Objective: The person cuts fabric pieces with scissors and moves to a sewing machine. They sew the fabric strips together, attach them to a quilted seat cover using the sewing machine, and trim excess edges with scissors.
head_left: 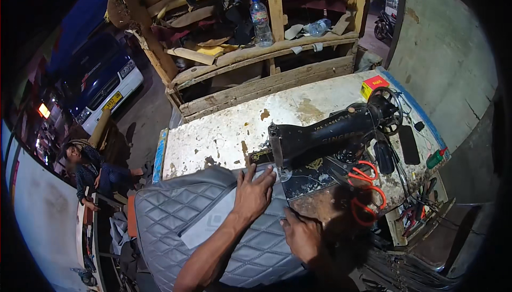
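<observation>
A grey quilted leatherette cover (176, 206) with a smooth light grey strip (209, 218) lies at the near side of a black sewing machine (325, 137). My left hand (250, 196) presses flat on the strip, fingers spread, the fingertips just left of the needle area. At the cover's right edge is my right hand (303, 234), its fingers bent and thumb against the material; the undersides of these fingers are hidden. Orange-handled scissors (368, 177) lie on the worn table beside the machine, up and to the right of my right hand.
The white, chipped tabletop (213, 140) bears a red-and-yellow box (374, 85), a black phone-like slab (409, 145) and a small green bottle (436, 158). Behind stands a wooden shelf (266, 92) with water bottles and scraps. A person (98, 169) sits at left, near a parked vehicle (104, 86).
</observation>
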Motion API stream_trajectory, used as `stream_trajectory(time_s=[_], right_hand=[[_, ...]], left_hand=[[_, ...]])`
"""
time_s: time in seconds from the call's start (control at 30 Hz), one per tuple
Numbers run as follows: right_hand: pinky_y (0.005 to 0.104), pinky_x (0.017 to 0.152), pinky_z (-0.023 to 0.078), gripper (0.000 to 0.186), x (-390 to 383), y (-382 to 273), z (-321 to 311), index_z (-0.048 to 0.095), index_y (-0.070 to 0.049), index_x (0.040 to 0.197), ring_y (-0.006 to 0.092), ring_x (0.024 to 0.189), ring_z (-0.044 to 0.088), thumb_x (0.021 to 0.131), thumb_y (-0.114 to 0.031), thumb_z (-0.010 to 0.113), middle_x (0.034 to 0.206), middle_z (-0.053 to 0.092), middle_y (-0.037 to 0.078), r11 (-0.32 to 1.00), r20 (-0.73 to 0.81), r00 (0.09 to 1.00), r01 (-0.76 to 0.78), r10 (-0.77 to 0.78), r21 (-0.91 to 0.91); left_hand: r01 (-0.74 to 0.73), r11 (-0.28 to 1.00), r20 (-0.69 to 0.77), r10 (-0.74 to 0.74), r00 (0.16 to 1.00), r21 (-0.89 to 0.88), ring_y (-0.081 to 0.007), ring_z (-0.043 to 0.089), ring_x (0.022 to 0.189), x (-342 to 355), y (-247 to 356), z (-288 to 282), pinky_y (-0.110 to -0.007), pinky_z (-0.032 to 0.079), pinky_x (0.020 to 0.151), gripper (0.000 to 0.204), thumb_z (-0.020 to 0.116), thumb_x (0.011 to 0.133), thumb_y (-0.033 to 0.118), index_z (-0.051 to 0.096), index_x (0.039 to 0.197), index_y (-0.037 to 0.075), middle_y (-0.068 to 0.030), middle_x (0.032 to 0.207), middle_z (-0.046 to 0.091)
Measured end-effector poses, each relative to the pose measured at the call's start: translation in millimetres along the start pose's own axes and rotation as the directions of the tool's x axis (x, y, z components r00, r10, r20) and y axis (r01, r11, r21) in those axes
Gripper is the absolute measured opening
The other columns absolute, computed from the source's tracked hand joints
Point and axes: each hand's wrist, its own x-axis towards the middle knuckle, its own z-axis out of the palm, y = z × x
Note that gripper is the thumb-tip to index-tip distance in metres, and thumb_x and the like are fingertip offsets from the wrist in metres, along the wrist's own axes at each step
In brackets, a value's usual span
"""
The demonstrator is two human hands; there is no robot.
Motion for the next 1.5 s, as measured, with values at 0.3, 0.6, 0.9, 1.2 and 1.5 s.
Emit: stream_trajectory(time_s=[0.3, 0.6, 0.9, 1.2, 1.5], right_hand=[[0.0475, 0.084, 0.057, 0.028, -12, 19, -6, 0.070, -0.002, 0.118, 0.0392, 0.091, 0.072, 0.095, -0.018, 0.067, 0.100, 0.074, 0.020, 0.998, -0.047, 0.998, 0.050, -0.048, 0.034], [0.0447, 0.076, 0.057, 0.023, 0, 12, -13, 0.071, -0.001, 0.112, 0.0389, 0.085, 0.072, 0.093, -0.014, 0.071, 0.090, 0.072, 0.022, 0.997, -0.076, 0.997, 0.011, -0.005, 0.070], [0.0471, 0.080, 0.056, 0.024, 22, 18, -23, 0.072, -0.008, 0.114, 0.0385, 0.086, 0.071, 0.093, -0.019, 0.072, 0.096, 0.073, 0.015, 0.987, -0.101, 0.991, 0.067, -0.083, -0.147], [0.0435, 0.078, 0.053, 0.023, 111, 56, -7, 0.073, -0.008, 0.112, 0.0333, 0.096, 0.060, 0.093, -0.017, 0.064, 0.100, 0.061, 0.014, 0.749, -0.053, 0.817, 0.498, -0.574, -0.438], [0.0389, 0.083, 0.047, 0.043, 80, 58, -38, 0.064, -0.013, 0.140, 0.0243, 0.102, 0.058, 0.099, -0.022, 0.055, 0.111, 0.060, 0.006, 0.552, 0.188, 0.921, 0.358, -0.341, -0.753]], left_hand=[[0.022, 1.000, 0.028, -0.022, 0.999, 0.002, -0.0451, 0.043, 0.143, -5, 19, 5, -0.071, 0.030, 0.115, 0.038, 0.064, 0.097, 0.019, 0.066, 0.135, 0.016, -0.0043, 0.151, 0.059], [0.010, 1.000, 0.017, -0.010, 1.000, -0.005, -0.0459, 0.044, 0.142, 0, 16, 9, -0.072, 0.031, 0.114, 0.040, 0.068, 0.093, 0.018, 0.067, 0.133, 0.015, -0.0058, 0.149, 0.060], [-0.018, 0.998, -0.009, 0.017, 1.000, -0.063, -0.0473, 0.045, 0.141, -4, 20, 2, -0.070, 0.033, 0.114, 0.042, 0.068, 0.091, 0.014, 0.067, 0.134, 0.014, -0.0080, 0.148, 0.060], [0.022, 0.998, 0.008, -0.022, 1.000, -0.055, -0.0453, 0.044, 0.142, -13, 16, 4, -0.069, 0.033, 0.115, 0.043, 0.068, 0.092, 0.014, 0.068, 0.134, 0.013, -0.0086, 0.147, 0.059], [0.022, 0.998, 0.010, -0.022, 1.000, -0.054, -0.0451, 0.044, 0.142, -12, 19, 0, -0.069, 0.032, 0.116, 0.043, 0.067, 0.093, 0.015, 0.067, 0.136, 0.014, -0.0086, 0.147, 0.059]])
